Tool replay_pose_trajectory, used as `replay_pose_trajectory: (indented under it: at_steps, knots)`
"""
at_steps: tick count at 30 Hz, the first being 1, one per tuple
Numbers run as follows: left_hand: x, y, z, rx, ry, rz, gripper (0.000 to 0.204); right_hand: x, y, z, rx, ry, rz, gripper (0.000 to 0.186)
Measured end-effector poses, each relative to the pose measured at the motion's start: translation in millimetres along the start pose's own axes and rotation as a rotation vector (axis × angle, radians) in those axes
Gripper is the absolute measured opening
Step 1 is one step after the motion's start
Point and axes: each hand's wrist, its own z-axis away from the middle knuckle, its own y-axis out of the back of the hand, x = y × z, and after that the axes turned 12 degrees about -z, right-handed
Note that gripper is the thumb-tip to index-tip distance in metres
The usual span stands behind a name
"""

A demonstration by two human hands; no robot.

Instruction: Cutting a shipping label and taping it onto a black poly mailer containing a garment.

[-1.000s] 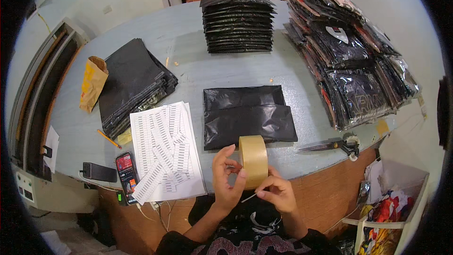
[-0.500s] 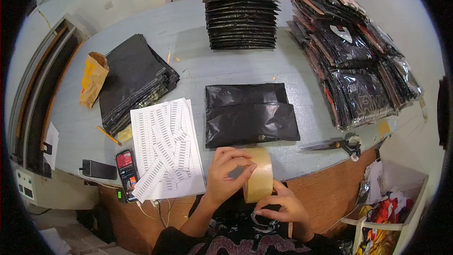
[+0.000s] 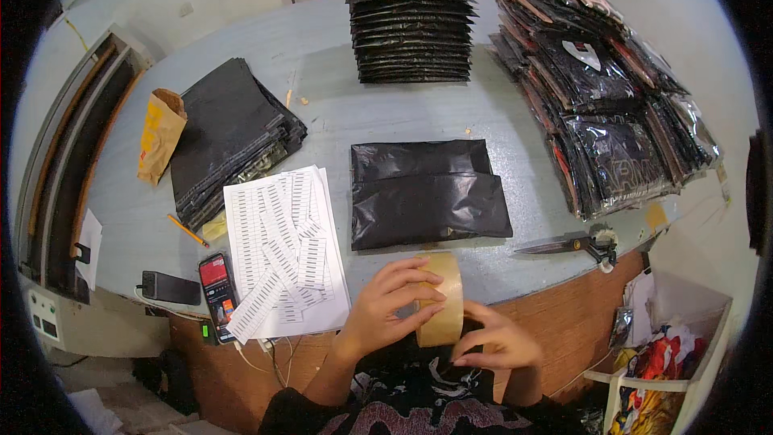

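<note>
A wide roll of clear yellowish packing tape (image 3: 444,306) is held upright at the table's front edge. My left hand (image 3: 392,306) grips it from the left, its fingers curled over the near rim. At the roll's right side is my right hand (image 3: 501,343), thumb and fingers apart, with the fingertips close against the tape; whether they touch it is hard to tell. Just beyond the roll, a folded black plastic mailing bag (image 3: 431,213) lies flat on the table.
Scissors (image 3: 564,247) lie right of the bag. Behind stands a stack of black packages (image 3: 412,40); bagged garments (image 3: 612,145) pile up at right. On the left are flat black bags (image 3: 229,129), a paper bag (image 3: 161,141), label sheets (image 3: 330,310), a phone (image 3: 216,286) and a black adapter (image 3: 171,287).
My left fingers have shifted on the tape roll, reaching further over its rim. My right hand has moved slightly right and up. The bag stays in place.
</note>
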Motion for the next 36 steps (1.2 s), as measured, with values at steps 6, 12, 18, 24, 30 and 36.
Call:
replay_pose_trajectory:
  at_steps: [6,12,18,24,30,36]
  knots:
    - [-10.5,4.6,-2.0,-0.078,-0.097,0.106,0.017,21.6,70.0,8.1,-0.071,0.176,-0.255,0.009]
    - [-40.8,6.5,-19.7,-0.269,-0.293,0.38,0.018,46.8,84.4,-63.3,-0.312,0.229,-0.506,0.009]
    - [-40.4,21.2,-29.1,-0.343,-0.333,0.361,0.02,59.8,84.1,-84.1,-0.648,0.179,-0.561,0.01]
    - [-30.2,25.1,-19.5,-0.237,-0.016,0.263,0.04,51.9,57.4,-47.7,-0.527,0.129,-0.509,0.01]
    - [-28.0,29.8,-0.8,-0.135,0.215,0.217,0.034,21.5,-5.4,-11.6,0.012,0.019,-0.265,0.017]
    - [-12.4,39.8,5.0,-0.21,0.103,0.246,0.039,-4.5,-46.1,-6.1,0.268,-0.103,-0.025,0.017]
